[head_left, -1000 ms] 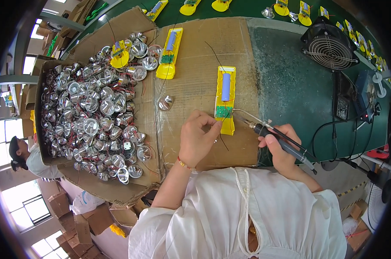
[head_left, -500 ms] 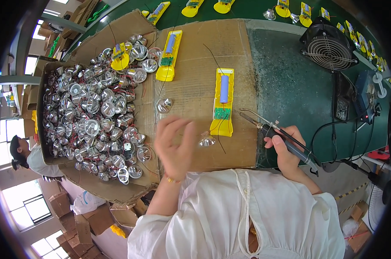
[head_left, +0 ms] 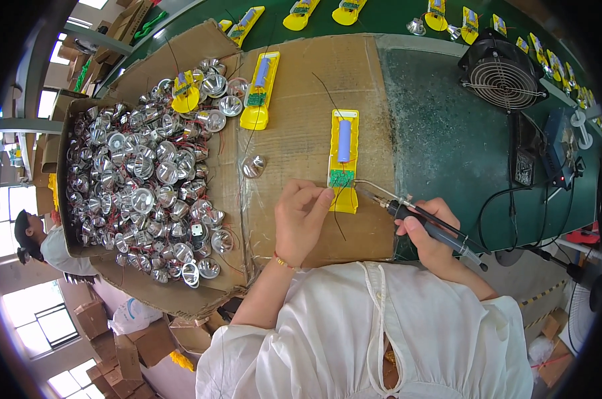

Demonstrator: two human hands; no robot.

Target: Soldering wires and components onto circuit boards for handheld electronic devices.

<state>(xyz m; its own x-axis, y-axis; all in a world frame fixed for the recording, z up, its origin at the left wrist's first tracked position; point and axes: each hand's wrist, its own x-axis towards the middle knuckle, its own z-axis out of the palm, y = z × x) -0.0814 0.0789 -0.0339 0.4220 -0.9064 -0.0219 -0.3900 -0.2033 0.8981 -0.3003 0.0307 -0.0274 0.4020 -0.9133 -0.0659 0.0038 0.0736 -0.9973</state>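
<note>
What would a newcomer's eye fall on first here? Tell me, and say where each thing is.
The heap of silvery reflectors in the cardboard box at left would probably come first. Next comes the bright yellow casing with its purple cell, on the cardboard sheet in the middle. To its right, the right hand holds a soldering iron, its tip near the casing's green circuit board.

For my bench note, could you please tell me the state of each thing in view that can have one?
Left hand: pinched together, contents unclear.
Grey-and-black soldering iron: held, tip near green circuit board.
Right hand: closed around the iron.
Nearest yellow plastic housing: open, purple cylindrical cell exposed.
Brown cardboard box: open, heaped with silver reflectors.
Black fan with metal grille: whether spinning, unclear.
Blue boxy unit: red light lit.
</note>
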